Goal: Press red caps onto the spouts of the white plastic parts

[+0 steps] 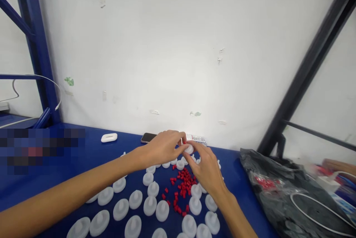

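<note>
Above the far part of the blue table, both hands meet at one white translucent plastic disc with a short nozzle (189, 149). My right hand (205, 165) grips the disc by its rim between thumb and fingers. From the other side my left hand (167, 147) is closed in a pinch on a small red cap (184, 142) at the disc's nozzle; the fingers mostly hide the cap. Below the hands lies a loose heap of small red caps (185, 184). Around the heap many similar white discs (150, 205) rest on the table, nozzles up.
A white earbud case (109, 138) and a dark phone (148, 137) lie near the wall. To the right are a black plastic bag (278, 201), a clear bag of red caps (267, 182) and a white cable (314, 217). Another person's hand (338, 165) shows at the right edge.
</note>
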A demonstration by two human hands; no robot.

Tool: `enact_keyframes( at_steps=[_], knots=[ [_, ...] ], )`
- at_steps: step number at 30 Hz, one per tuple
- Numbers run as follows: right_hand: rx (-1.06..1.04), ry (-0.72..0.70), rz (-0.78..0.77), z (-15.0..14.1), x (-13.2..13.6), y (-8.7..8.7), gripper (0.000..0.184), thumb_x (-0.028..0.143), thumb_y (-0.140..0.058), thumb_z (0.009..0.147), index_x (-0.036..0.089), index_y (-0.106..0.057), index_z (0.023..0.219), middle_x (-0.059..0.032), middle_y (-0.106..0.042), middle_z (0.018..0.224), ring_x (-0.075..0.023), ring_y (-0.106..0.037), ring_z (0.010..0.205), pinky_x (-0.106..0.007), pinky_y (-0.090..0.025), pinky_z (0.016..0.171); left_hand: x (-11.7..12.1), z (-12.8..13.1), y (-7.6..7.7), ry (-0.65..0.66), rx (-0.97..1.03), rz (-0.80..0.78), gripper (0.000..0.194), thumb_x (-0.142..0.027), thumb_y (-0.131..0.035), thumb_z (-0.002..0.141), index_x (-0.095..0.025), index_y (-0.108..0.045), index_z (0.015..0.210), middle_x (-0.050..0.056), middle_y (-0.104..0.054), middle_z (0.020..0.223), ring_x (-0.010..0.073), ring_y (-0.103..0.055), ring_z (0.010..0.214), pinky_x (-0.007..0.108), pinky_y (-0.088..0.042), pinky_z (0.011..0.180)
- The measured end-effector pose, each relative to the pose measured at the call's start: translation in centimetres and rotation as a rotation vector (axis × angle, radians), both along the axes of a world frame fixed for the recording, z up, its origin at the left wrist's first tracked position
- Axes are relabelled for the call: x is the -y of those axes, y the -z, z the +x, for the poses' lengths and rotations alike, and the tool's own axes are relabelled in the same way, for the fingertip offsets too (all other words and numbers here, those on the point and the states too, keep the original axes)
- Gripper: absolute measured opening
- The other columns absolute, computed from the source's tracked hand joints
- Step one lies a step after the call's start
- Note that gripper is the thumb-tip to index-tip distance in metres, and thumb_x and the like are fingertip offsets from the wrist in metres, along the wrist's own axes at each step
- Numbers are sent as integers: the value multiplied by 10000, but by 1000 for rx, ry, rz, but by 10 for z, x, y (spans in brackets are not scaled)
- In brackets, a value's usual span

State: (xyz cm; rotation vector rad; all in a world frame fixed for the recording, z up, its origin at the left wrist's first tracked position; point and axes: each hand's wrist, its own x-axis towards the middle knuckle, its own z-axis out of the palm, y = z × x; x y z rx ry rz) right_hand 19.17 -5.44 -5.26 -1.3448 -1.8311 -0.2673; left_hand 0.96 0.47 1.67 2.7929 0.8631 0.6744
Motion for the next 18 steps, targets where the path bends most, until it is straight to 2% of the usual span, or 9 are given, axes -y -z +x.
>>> enact_keyframes(
  at_steps=[3, 6, 8, 12, 15, 18],
  knots=[
    [31, -26, 17, -3, 1, 0, 314, 317, -590, 993, 195, -643, 1277, -94, -748, 1216, -274, -683, 1107, -424, -486, 980, 8, -1, 4, -8, -34, 12, 287, -349, -428, 1022, -194, -612, 866, 72, -703, 849, 239, -648, 760, 330, -405, 645],
    [97, -18, 47, 5, -1, 1, 330, 321, -568, 1004, 205, -646, 1304, -84, -772, 1167, -262, -708, 1030, -440, -460, 997, 14, -1, 1, -57, -44, -43, 358, -300, -356, 1025, -198, -565, 753, 55, -670, 725, 217, -628, 668, 322, -390, 615],
    [107, 39, 74, 20, -4, 1, 324, 328, -558, 1005, 208, -663, 1287, -85, -783, 1130, -264, -718, 984, -455, -452, 994, 18, -4, -4, -104, -39, -100, 420, -304, -298, 1032, -202, -523, 693, 42, -646, 667, 195, -609, 605, 308, -384, 570],
    [-39, 235, 120, 54, -5, -4, 366, 431, -573, 979, 155, -696, 1186, -138, -776, 984, -317, -711, 891, -499, -489, 891, 14, -17, -17, -164, -62, -159, 432, -341, -258, 1030, -208, -569, 761, 33, -656, 683, 183, -588, 553, 303, -354, 505],
    [-145, 276, 131, 59, -3, -11, 366, 431, -570, 973, 153, -674, 1185, -135, -741, 1050, -282, -703, 875, -439, -524, 843, 5, -26, -20, -188, -159, -172, 339, -316, -407, 957, -209, -591, 693, 43, -636, 610, 182, -543, 486, 310, -304, 468],
    [-145, 158, 45, 44, -2, -12, 288, 349, -585, 957, 221, -667, 1202, -64, -731, 1114, -208, -706, 863, -342, -544, 830, -3, -32, -19, -209, -288, -172, 210, -178, -548, 803, -210, -565, 597, 51, -630, 578, 195, -544, 483, 304, -286, 461]
  ],
)
